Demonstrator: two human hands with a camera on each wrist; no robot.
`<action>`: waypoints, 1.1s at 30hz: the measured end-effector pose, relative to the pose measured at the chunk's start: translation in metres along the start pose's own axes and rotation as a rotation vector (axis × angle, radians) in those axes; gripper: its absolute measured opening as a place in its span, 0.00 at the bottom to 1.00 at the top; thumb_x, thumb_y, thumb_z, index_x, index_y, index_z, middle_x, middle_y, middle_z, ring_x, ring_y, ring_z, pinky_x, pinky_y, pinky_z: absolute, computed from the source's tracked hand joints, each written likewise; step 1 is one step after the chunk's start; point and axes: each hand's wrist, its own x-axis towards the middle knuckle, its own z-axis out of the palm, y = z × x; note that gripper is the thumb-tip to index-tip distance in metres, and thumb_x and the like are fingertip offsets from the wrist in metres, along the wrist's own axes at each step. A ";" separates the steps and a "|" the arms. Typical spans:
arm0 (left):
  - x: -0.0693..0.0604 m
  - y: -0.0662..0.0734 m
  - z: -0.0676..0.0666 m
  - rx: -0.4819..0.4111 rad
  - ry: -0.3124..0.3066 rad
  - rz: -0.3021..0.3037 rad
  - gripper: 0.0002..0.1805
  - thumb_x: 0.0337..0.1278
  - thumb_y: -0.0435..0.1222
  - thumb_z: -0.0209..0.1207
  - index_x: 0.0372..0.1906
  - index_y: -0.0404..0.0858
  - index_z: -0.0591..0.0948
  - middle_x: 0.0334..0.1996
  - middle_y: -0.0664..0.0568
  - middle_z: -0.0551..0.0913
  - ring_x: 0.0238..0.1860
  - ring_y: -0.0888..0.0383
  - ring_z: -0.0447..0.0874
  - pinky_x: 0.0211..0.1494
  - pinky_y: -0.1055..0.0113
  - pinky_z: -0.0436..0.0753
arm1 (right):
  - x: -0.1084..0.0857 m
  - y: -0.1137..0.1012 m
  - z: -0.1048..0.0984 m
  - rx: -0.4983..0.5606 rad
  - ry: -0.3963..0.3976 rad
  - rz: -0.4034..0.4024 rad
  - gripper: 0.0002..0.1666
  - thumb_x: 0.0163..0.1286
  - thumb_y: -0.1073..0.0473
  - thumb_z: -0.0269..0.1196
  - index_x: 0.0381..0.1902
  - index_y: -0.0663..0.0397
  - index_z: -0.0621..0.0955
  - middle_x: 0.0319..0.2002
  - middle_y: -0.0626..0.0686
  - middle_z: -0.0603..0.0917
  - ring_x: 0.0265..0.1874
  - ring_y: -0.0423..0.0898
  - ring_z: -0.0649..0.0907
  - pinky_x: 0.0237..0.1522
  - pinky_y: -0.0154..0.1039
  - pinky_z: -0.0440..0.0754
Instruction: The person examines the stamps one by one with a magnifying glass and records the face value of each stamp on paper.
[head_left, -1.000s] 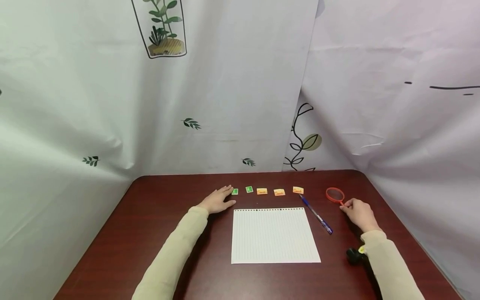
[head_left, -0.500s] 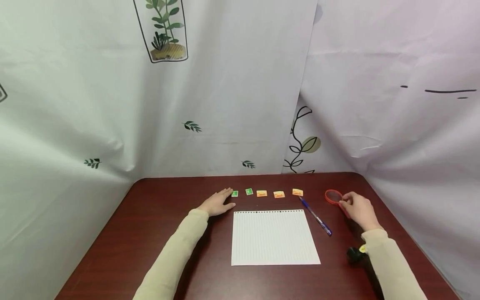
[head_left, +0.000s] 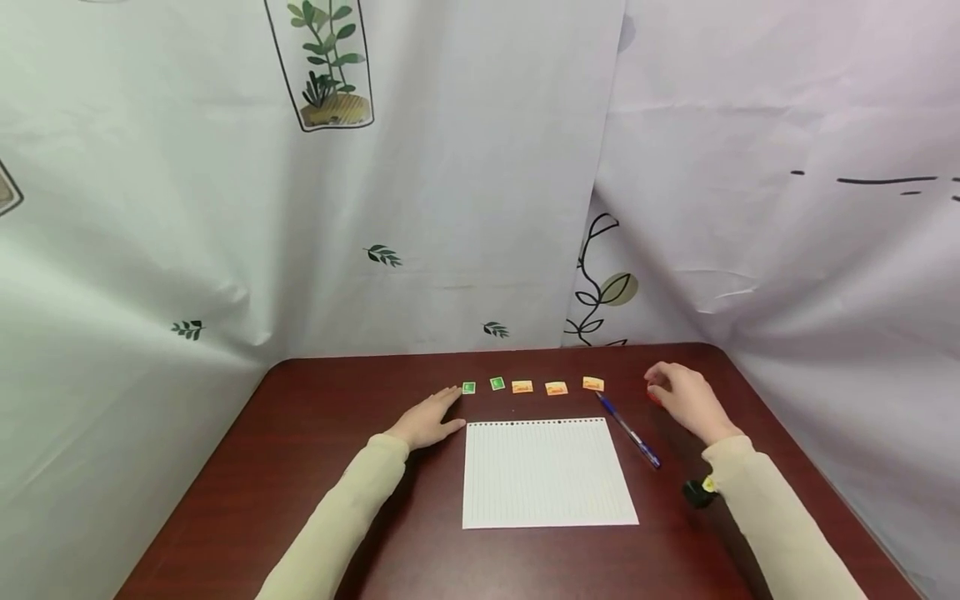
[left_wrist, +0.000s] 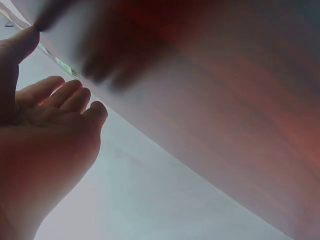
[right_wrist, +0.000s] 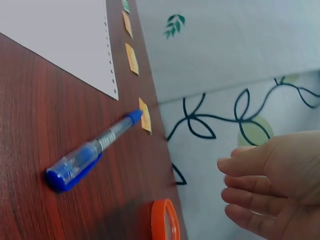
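My right hand [head_left: 690,402] hovers over the red-rimmed magnifying glass [right_wrist: 159,220], hiding most of it in the head view. In the right wrist view its loosely bent fingers stand apart from the glass and hold nothing. My left hand [head_left: 426,421] reaches over the table, fingers extended, fingertips beside the leftmost green stamp-like piece [head_left: 468,388]. Another green piece [head_left: 497,383] lies to its right, followed by three orange ones [head_left: 557,388] in a row. A blue pen [head_left: 628,431] lies slanted, its tip by the rightmost orange piece.
A lined sheet of paper [head_left: 547,475] with punched holes along its far edge lies mid-table. The dark red-brown table [head_left: 300,467] ends at a white printed curtain [head_left: 465,167] behind and at the sides. A small black object [head_left: 699,493] sits at the right wrist.
My right hand has let go of the magnifying glass's handle and shifted forward and left, above the glass. The left hand has drawn back slightly. The head view has shifted a little.
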 end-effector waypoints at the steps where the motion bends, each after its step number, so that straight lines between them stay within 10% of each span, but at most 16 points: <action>1: -0.003 0.000 0.001 0.000 -0.002 0.005 0.37 0.72 0.47 0.58 0.78 0.35 0.61 0.77 0.42 0.60 0.77 0.45 0.56 0.76 0.49 0.61 | 0.001 -0.001 0.003 -0.003 -0.017 -0.009 0.08 0.68 0.68 0.66 0.44 0.63 0.82 0.36 0.57 0.84 0.34 0.52 0.82 0.37 0.51 0.80; 33: -0.070 0.033 0.013 0.008 -0.096 0.214 0.42 0.68 0.55 0.59 0.77 0.36 0.64 0.76 0.45 0.62 0.76 0.50 0.59 0.71 0.50 0.68 | 0.016 -0.006 0.043 -0.065 -0.328 -0.254 0.18 0.62 0.79 0.62 0.42 0.55 0.88 0.38 0.51 0.84 0.40 0.49 0.84 0.43 0.48 0.84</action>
